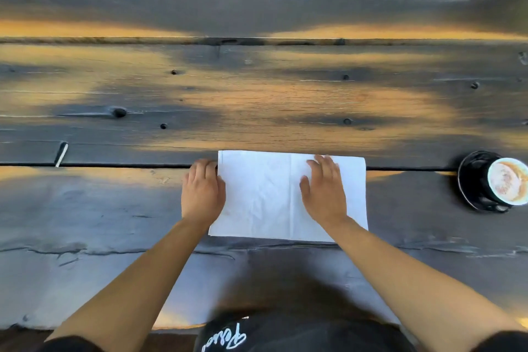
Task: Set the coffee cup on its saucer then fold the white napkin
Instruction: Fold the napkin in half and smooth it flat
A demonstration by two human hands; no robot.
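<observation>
**Napkin pinned flat, cup parked aside**

Dark weathered plank table [257, 100], patchy warm light, seam between boards running under the work area; cup [507, 181] already seated on black saucer [468, 180] far right, well apart from the hands, likely kept there so the fold has room and no spill risk; first part of task looks done.

White napkin [263, 197] lying flat near the table's front edge, straight ahead, wider than deep, crease line visible down the middle; probably mid-fold, more folds possible.

Left hand [203, 191] at napkin's left edge, fingers loosely curled, touching the edge; whether pinching the edge or only steadying it, cannot tell. Right hand [324, 191] laid palm-down on the right half, fingers straight and spread, holding nothing; seems to press the paper so it stays put and the crease sets.

Thin paper, light; likely to slide or spring open if pressure lifts early. White strip [61, 154] far left, unidentified, not involved.
</observation>
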